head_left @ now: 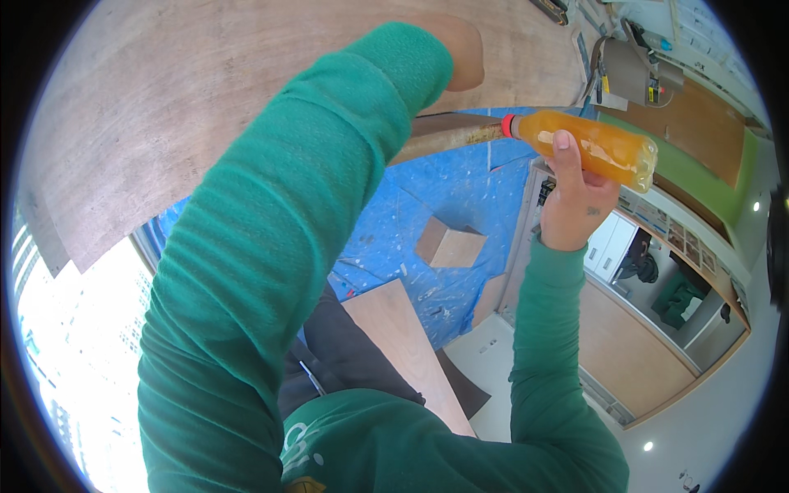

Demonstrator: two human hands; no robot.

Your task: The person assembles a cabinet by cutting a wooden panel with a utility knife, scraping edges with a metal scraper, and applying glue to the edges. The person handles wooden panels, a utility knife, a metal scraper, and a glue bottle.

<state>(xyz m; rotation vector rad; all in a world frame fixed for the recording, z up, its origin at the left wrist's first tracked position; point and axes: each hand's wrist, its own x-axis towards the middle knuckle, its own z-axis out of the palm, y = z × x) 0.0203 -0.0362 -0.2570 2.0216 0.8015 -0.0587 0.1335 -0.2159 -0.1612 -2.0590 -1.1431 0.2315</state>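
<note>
A clear plastic bottle of orange-yellow liquid with a red cap lies nearly on its side in my right hand. My right thumb lies along the bottle, and the fingers are hidden behind it. Its cap points left, beside the edge of a wooden board in the picture. My left arm stretches across the view in a green sleeve. Only the wrist part of my left hand shows past the cuff, over the large plywood sheet; its fingers are hidden.
Blue plastic sheeting covers the floor below, with a wooden block on it. A pale board leans close to my legs. Tools and a grey-brown piece of equipment sit at the far right. Wall cabinets stand to the right.
</note>
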